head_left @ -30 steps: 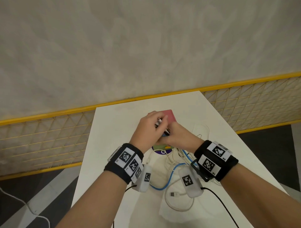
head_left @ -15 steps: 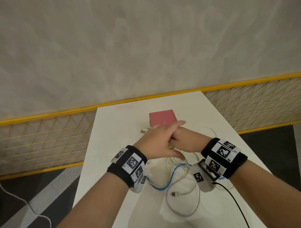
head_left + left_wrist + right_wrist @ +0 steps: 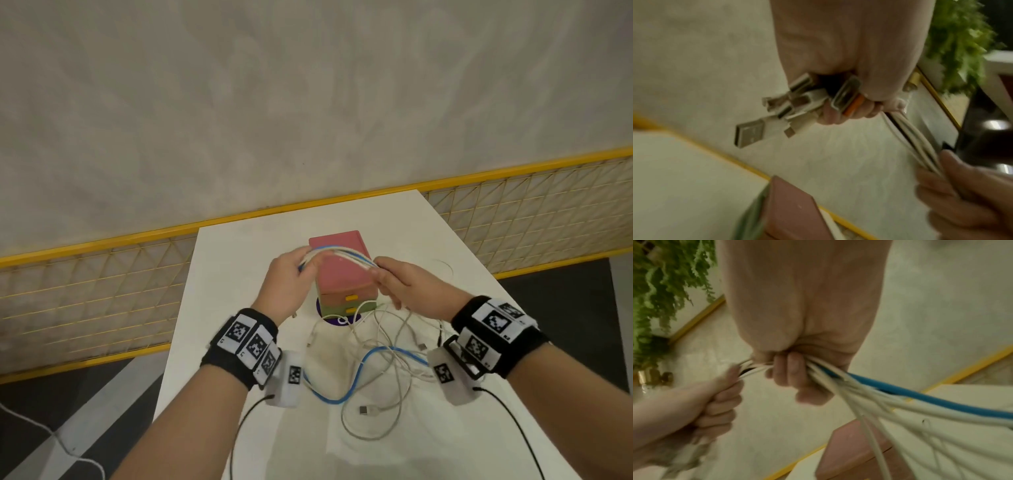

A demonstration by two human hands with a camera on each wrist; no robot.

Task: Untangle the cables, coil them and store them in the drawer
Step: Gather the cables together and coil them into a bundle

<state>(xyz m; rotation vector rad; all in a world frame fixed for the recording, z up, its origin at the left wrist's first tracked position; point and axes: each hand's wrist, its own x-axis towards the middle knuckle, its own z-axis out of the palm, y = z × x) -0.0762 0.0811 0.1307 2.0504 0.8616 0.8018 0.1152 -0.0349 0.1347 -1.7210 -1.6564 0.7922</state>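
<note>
Both hands hold a bundle of white and blue cables (image 3: pixel 337 254) stretched above the small pink drawer box (image 3: pixel 342 274). My left hand (image 3: pixel 291 277) grips the plug ends; several USB plugs (image 3: pixel 781 113) stick out of the fist in the left wrist view. My right hand (image 3: pixel 400 281) grips the same bundle a short way along, and the cables (image 3: pixel 890 399), one of them blue (image 3: pixel 920 397), trail out of it. The rest of the cables (image 3: pixel 376 363) lie tangled on the white table (image 3: pixel 239 291) in front of the box. The box's yellow-handled drawers (image 3: pixel 351 298) look closed.
The table is narrow; its far edge meets a yellow-railed mesh fence (image 3: pixel 102 291). A purple mat (image 3: pixel 337 320) lies under the drawer box. Black wires run from the wrist cameras (image 3: pixel 445 373) off the near edge. Dark floor shows on both sides.
The hands were together low over the table, the left one laid over the right. They have risen, moved apart and now stretch a bundle of cables between them above the drawer box.
</note>
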